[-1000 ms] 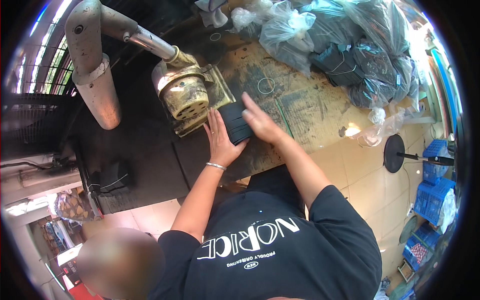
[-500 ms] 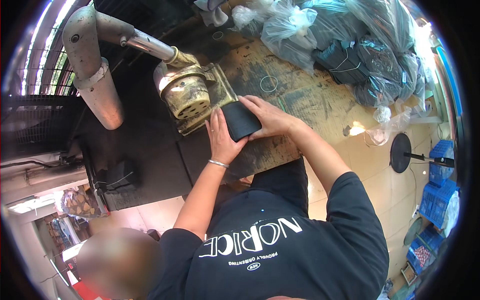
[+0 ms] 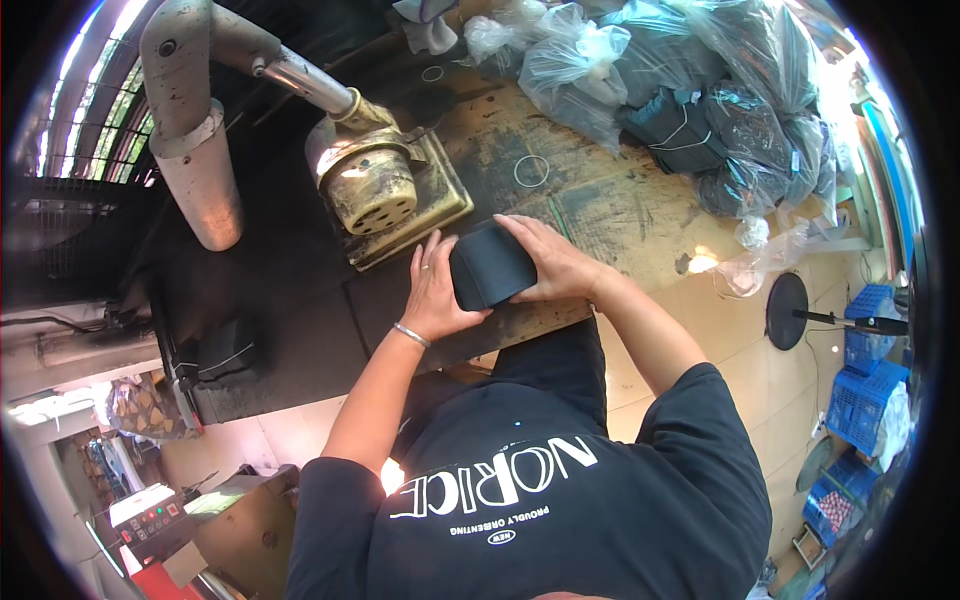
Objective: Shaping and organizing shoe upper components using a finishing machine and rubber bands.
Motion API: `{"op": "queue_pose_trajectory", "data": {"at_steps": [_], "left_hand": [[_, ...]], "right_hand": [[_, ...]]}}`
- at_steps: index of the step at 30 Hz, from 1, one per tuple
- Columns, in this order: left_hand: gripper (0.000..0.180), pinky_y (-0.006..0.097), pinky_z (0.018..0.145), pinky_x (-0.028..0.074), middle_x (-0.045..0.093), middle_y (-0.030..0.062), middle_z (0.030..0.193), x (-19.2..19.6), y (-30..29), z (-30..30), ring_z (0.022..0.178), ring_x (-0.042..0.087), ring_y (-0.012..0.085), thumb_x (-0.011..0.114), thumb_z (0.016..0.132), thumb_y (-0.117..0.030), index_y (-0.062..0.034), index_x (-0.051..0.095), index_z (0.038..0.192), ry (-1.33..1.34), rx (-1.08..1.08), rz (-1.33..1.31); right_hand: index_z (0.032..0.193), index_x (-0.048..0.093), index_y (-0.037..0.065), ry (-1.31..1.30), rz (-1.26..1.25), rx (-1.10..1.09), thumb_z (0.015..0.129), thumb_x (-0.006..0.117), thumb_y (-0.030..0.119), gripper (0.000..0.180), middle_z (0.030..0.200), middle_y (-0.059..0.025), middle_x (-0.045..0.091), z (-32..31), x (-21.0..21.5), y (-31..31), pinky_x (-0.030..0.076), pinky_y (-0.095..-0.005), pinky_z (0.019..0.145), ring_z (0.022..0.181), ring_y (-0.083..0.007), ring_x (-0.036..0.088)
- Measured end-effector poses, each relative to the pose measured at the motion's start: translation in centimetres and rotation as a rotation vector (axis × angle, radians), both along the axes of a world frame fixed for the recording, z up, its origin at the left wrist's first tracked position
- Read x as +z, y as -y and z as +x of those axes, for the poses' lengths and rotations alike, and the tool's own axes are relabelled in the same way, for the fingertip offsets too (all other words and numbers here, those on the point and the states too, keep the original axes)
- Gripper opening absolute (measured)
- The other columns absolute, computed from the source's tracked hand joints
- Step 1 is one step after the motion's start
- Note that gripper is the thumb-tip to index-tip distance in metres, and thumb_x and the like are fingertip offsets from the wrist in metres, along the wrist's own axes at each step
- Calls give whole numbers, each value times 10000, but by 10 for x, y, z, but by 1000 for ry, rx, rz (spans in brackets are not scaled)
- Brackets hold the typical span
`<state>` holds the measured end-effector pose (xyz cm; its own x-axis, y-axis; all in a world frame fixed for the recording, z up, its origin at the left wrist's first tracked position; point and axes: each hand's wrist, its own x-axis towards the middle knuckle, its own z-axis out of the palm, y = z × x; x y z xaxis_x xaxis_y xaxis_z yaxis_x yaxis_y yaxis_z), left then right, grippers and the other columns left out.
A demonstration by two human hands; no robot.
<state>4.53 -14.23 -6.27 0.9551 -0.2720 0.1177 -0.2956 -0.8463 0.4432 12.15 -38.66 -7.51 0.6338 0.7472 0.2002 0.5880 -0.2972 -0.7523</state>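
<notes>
Head view, looking down on a person in a black printed shirt who stands at a worn wooden desk [image 3: 600, 215] whose near edge runs just in front of their body. Both hands meet on a stack of black fabric pieces [image 3: 490, 265] that lies on the desk close to that near edge, roughly at the picture's middle. The left hand [image 3: 435, 295] lies against the stack's left side, its grip spread flat with fingers pointing up along the edge, a thin bracelet at the wrist. The right hand [image 3: 555, 265] covers the stack's right side and top corner, its grip also spread, palm down, pressing the fabric rather than pinching it. Just beyond the left hand, almost touching its fingertips, sits a brass-coloured machine base [image 3: 400, 195] with a round perforated drum, fed by a metal pipe [image 3: 300, 80] that joins a thick grey duct [image 3: 190, 140] on the left. Left of the stack the surface is a dark mat [image 3: 290, 300], with a small black bundle [image 3: 225, 350] near its far left edge. Right of the hands the bare wood offers open room, holding only a thin ring [image 3: 531, 170]. Along the far right edge of the desk, clear plastic bags [image 3: 700, 110] of dark goods crowd together, well apart from the hands. Beyond the desk's right end lie a pale floor, a black round stand [image 3: 790, 310] and blue crates [image 3: 870, 370].
</notes>
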Motion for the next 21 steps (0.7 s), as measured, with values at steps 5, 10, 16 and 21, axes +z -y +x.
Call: {"op": "queue_pose_trajectory", "data": {"at_steps": [5,10,16,21], "left_hand": [[1054,572,1180,171,543,203,1228,-2,-4,2,1211,519,357,875,533,-369,0,332,1358,-24,-45,-90],[1005,497,1181,225,539,217,1245,4,0,-8,1217,517,335,864,574,-391,21,367,1343,-87,98,-118],[892,362,1054,414,549,142,1272,40,-6,-18,1205,532,221,833,655,-317,19,399,1357,-672,356,-1357],[843,394,1070,424,530,129,1356,44,-24,-44,1243,534,268,780,708,-266,13,402,1408,-607,245,-1841]], "right_hand": [[1502,280,44,-155,51,17,668,867,373,1072,1470,-239,372,2,1,4,334,-442,1126,1363,-401,373],[1249,587,42,92,-20,-440,808,757,227,507,1273,-131,564,55,-11,15,446,-406,1005,1227,-328,507],[1063,627,40,181,-257,-329,854,684,167,251,1147,-96,583,79,-27,0,482,-429,888,1040,-343,570],[1031,611,6,-574,-13,-193,940,579,126,155,987,-140,664,40,6,-41,515,-376,805,895,-249,653]]}}
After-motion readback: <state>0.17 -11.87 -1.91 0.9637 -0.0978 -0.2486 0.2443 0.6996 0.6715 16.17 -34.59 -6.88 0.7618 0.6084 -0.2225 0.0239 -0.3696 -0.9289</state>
